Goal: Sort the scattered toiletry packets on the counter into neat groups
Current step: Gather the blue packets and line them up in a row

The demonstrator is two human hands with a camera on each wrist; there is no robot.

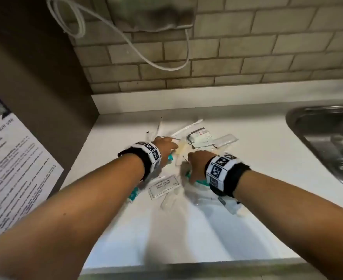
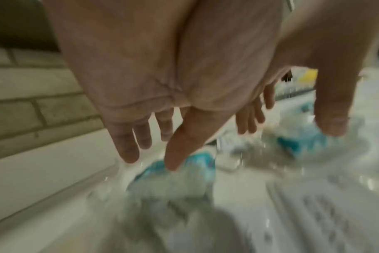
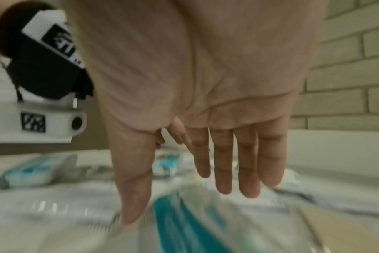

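Observation:
Scattered toiletry packets lie in a heap on the white counter (image 1: 186,229). Among them are a shampoo-with-conditioner sachet (image 1: 163,186), teal packets (image 1: 134,194), a white box (image 1: 200,136), a clear packet (image 1: 226,139) and a wrapped toothbrush (image 1: 186,126). My left hand (image 1: 166,146) hovers palm-down over the heap's left side, fingers straight, above a teal packet (image 2: 198,161). My right hand (image 1: 195,164) is spread flat just right of it over another teal packet (image 3: 173,215). Neither hand holds anything. Both wrist views are blurred.
A steel sink (image 1: 328,142) is set into the counter at the right. A printed notice (image 1: 11,168) hangs on the dark panel at the left. The tiled wall (image 1: 227,63) behind carries a white cable (image 1: 138,53). Bare counter lies in front of the heap.

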